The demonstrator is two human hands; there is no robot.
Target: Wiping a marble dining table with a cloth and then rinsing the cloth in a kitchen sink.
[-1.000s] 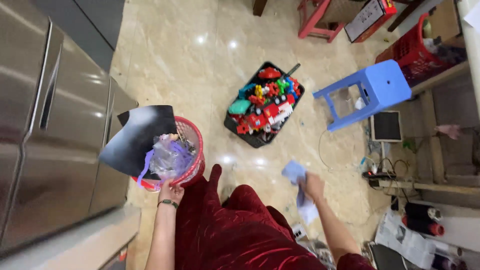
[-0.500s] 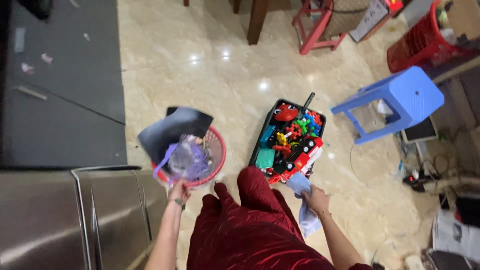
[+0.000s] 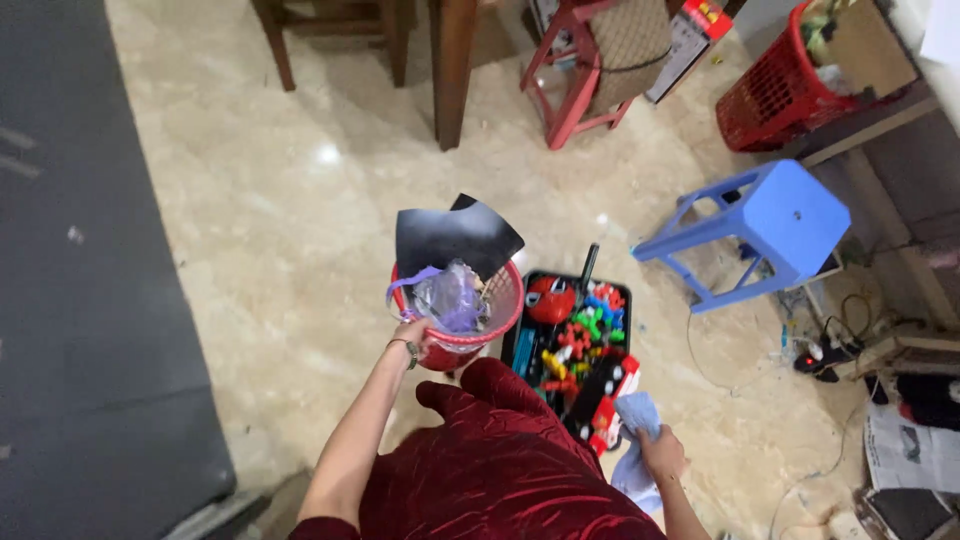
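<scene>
My left hand grips the near rim of a small red mesh basket and holds it up above the floor. A black sheet and a clear bag with purple handles stick out of the basket. My right hand is closed around a crumpled light blue cloth low at my right side. Just to the right of the basket, on the floor, sits a black crate filled with several colourful plastic toys.
A blue plastic stool stands on the marble floor to the right. Wooden table legs, a red stool and a red basket are at the top. Cables and a power strip lie at right. A dark grey mat covers the left.
The view has swung away from the steel refrigerator, which is gone from sight. The basket in my left hand now hangs beside the toy crate, and my right hand with the cloth sits lower.
</scene>
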